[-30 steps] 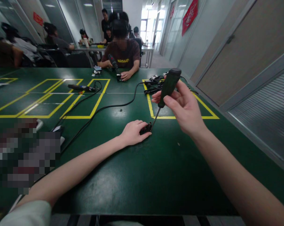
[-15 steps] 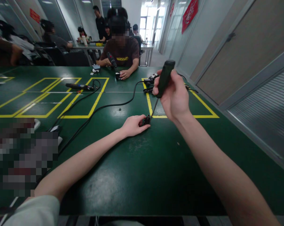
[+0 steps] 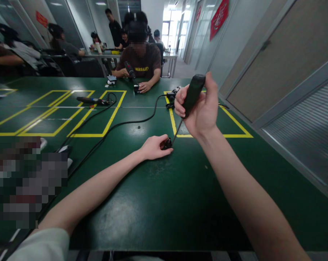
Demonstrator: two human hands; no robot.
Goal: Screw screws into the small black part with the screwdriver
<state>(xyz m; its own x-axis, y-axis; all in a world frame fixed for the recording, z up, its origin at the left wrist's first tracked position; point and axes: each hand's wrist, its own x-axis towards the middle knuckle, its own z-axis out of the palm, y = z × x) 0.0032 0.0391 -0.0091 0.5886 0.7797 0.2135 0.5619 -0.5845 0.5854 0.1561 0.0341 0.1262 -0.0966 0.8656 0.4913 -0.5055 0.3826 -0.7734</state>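
My left hand (image 3: 155, 146) rests on the green table and grips a small black part (image 3: 167, 144) between thumb and fingers. Its exact kind is too small to make out. My right hand (image 3: 199, 105) is raised above and to the right, wrapped around the dark handle of a screwdriver (image 3: 193, 93). The thin shaft slants down to the left, and its tip is at the right side of the black part. Whether the tip sits in a screw cannot be made out.
Yellow tape (image 3: 223, 136) marks boxes on the green table (image 3: 158, 203). Behind my right hand lies a heap of black devices (image 3: 171, 96). A black cable (image 3: 120, 123) runs leftward. Another black tool (image 3: 92, 100) lies at left. Across the table sits a co-worker (image 3: 142, 59) holding a power tool.
My right hand has turned on the screwdriver: the thumb now points up beside the handle, which leans further right. The black part and my left hand have shifted slightly down and left.
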